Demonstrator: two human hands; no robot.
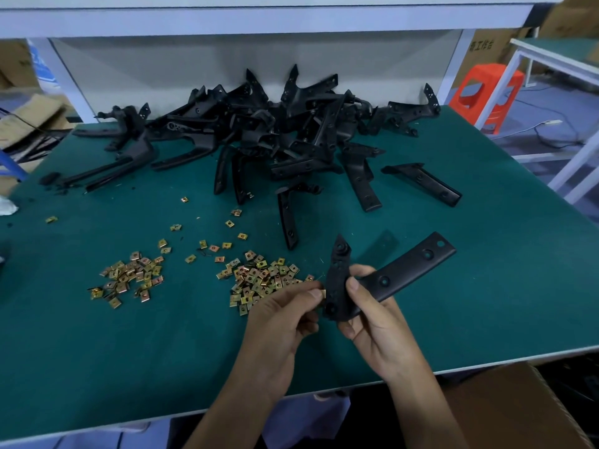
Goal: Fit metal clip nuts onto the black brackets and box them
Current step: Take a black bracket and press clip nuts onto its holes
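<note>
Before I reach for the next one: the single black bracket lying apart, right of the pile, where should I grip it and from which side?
Probably the lone bracket by its long flat arm, pinched across the width near the rounded end, coming from the near right. That end points away from the pile and lies free on the mat; nothing crowds it.

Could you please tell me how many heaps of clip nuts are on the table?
2: a smaller heap on the left, a larger heap beside the left hand. Strays lie scattered beyond; nuts underneath are hidden.

Black bracket (385, 280) held tilted, brass clip nuts (259, 280) heaped
</note>
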